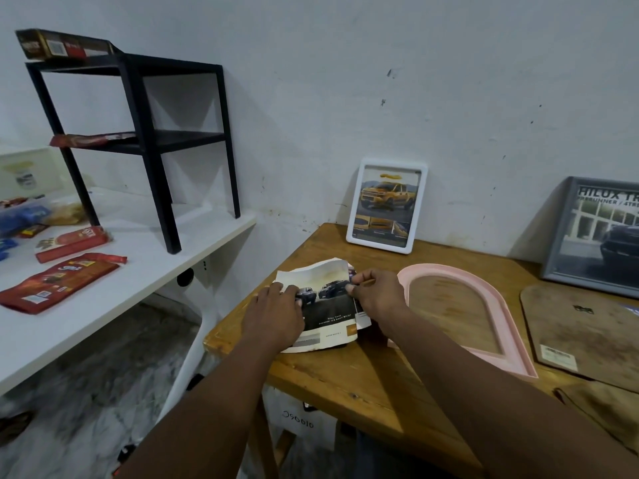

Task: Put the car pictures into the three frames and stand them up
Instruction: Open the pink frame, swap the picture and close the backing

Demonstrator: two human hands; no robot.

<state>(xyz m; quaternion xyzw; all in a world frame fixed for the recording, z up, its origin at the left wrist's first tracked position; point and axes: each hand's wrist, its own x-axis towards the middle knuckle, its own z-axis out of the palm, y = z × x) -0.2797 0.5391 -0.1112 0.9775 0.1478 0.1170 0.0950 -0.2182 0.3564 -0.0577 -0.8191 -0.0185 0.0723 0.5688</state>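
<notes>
A curled car picture [328,305] showing dark trucks lies on the wooden table [345,375] near its left edge. My left hand [276,312] grips the picture's left side. My right hand [375,293] pinches its right edge between thumb and fingers. Right beside that hand lies a pink arch-shaped frame [498,305], flat and without a picture. A brown backing board [587,333] lies flat to its right. A white frame [385,205] with a yellow truck picture stands against the wall. At the right edge a grey frame [601,236] with a dark car picture also leans upright.
A white shelf [145,281] to the left carries a black metal rack [145,140] and several red snack packets [58,281]. A gap with floor separates shelf and table. A white box [301,420] sits under the table.
</notes>
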